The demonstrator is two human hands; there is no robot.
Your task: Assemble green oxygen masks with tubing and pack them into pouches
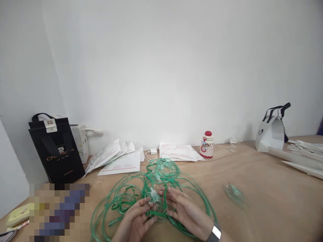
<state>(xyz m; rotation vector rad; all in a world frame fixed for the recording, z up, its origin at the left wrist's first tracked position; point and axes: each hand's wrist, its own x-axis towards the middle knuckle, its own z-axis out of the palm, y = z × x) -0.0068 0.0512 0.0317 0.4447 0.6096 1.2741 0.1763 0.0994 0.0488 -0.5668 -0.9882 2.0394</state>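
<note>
In front of me is a transparent oxygen mask [153, 196] with a pale connector on top, held between both hands. My left hand [136, 216] curls its fingers round the mask's left side. On the other side, my right hand [185, 208] grips the mask's edge, with the green elastic strap [165, 198] running over its fingers. Coils of green tubing [205, 198] lie on the table around and beneath my hands. Just beyond, more transparent masks [161, 166] rest among the coils. The palms partly hide the held mask's lower rim.
White paper packets [121, 164] lean along the wall near a white charger [153, 151] and a red-topped bottle [207, 146]. A black paper bag [60, 151] stands left, a white bag [271, 132] right. A transparent, green-tinted bundle [235, 193] lies on the brown table [267, 208].
</note>
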